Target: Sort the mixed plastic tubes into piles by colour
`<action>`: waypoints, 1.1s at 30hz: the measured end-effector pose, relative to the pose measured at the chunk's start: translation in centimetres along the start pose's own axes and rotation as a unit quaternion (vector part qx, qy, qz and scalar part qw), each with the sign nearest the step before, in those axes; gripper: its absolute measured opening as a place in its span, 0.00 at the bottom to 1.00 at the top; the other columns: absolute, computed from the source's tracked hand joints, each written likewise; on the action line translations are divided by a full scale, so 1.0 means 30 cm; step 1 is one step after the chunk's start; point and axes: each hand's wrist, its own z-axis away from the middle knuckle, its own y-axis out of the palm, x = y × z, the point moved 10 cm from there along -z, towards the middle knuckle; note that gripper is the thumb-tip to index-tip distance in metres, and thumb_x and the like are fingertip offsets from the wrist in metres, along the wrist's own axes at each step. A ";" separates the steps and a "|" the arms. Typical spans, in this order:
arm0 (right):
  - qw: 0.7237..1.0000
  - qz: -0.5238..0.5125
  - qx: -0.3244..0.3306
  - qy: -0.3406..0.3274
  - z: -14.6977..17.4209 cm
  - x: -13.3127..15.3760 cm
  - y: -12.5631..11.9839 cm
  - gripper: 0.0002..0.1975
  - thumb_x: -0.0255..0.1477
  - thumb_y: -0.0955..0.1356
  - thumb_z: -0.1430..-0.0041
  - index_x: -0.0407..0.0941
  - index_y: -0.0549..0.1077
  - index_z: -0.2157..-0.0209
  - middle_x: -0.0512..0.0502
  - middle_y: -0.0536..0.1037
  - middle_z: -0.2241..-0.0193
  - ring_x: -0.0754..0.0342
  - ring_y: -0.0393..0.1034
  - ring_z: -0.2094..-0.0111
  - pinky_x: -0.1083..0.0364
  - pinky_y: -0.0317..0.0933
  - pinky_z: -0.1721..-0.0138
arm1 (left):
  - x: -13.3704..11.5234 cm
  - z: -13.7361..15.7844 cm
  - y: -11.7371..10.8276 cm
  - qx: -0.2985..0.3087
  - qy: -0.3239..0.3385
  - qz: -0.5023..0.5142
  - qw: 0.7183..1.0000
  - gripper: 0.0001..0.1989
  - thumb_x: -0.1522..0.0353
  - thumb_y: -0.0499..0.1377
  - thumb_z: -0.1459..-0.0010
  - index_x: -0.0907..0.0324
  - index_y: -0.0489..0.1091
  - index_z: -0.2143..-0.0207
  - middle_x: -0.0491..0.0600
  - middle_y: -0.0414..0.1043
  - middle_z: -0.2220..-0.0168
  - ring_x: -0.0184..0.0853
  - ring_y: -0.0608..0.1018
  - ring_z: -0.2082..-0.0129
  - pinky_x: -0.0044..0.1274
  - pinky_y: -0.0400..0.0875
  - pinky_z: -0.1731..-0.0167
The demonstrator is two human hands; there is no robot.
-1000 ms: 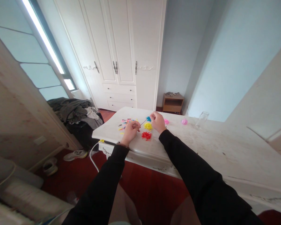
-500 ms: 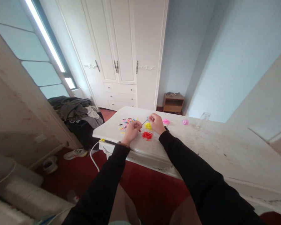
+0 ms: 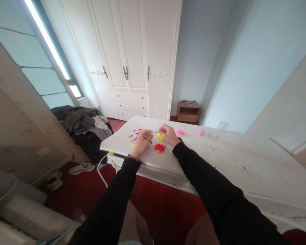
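Observation:
My right hand (image 3: 168, 134) pinches a small black rubber band (image 3: 156, 132) between thumb and fingertips, above the table. My left hand (image 3: 143, 140) is just left of it, fingers loosely curled and apart, with nothing visible in them. Beneath and between the hands lie a yellow pile of bands (image 3: 160, 137) and a red pile of bands (image 3: 159, 147). A mixed-colour pile of bands (image 3: 134, 136) is partly hidden behind my left hand. Beside my right wrist is a black pile of bands (image 3: 180, 140), partly covered, with a pink pile of bands (image 3: 180, 132) beyond it.
A pink round object (image 3: 201, 132) and a clear glass container (image 3: 221, 131) stand farther right on the white table (image 3: 234, 160). A white cable (image 3: 99, 167) hangs off the left corner. Behind are a wardrobe (image 3: 137, 44) and a small wooden cabinet (image 3: 188, 112).
The black band was stretched between both hands. Now it is short and only at my right fingertips, with a gap to my left hand, which has shifted slightly left.

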 end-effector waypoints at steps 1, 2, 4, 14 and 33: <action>1.000 -0.002 0.011 0.000 0.001 0.001 0.009 0.03 0.25 0.66 0.46 0.45 0.70 0.72 0.53 0.71 0.75 0.56 0.64 0.72 0.56 0.57 0.67 | 0.000 0.001 0.003 0.004 0.000 -0.005 1.000 0.13 0.64 0.63 0.43 0.60 0.73 0.56 0.45 0.74 0.66 0.27 0.76 0.78 0.21 0.70 0.74; 1.000 -0.005 0.023 0.000 0.002 0.002 0.019 0.03 0.25 0.67 0.46 0.44 0.71 0.72 0.53 0.71 0.75 0.56 0.65 0.72 0.56 0.58 0.67 | 0.000 0.001 0.007 0.010 0.001 -0.010 1.000 0.16 0.63 0.63 0.42 0.60 0.73 0.54 0.46 0.74 0.65 0.27 0.76 0.77 0.20 0.70 0.74; 0.999 -0.008 0.048 -0.002 0.005 0.007 0.039 0.03 0.26 0.67 0.45 0.44 0.71 0.73 0.53 0.71 0.76 0.57 0.65 0.73 0.56 0.58 0.67 | 0.000 0.001 0.015 0.022 0.004 -0.021 1.000 0.18 0.61 0.64 0.42 0.60 0.74 0.51 0.48 0.76 0.62 0.27 0.76 0.77 0.20 0.70 0.74; 0.997 0.010 0.083 0.002 0.011 0.012 0.064 0.03 0.26 0.68 0.45 0.44 0.73 0.72 0.52 0.73 0.76 0.57 0.65 0.73 0.57 0.57 0.68 | -0.023 0.002 0.022 0.033 0.031 -0.058 0.997 0.11 0.62 0.61 0.40 0.61 0.75 0.67 0.49 0.76 0.65 0.29 0.77 0.77 0.22 0.71 0.73; 0.996 0.021 0.088 0.018 0.013 0.011 0.062 0.04 0.23 0.70 0.45 0.43 0.74 0.74 0.53 0.72 0.78 0.58 0.65 0.73 0.58 0.57 0.67 | -0.023 0.003 0.014 0.026 0.012 -0.081 0.996 0.11 0.60 0.62 0.43 0.60 0.75 0.70 0.48 0.76 0.74 0.31 0.75 0.79 0.23 0.69 0.73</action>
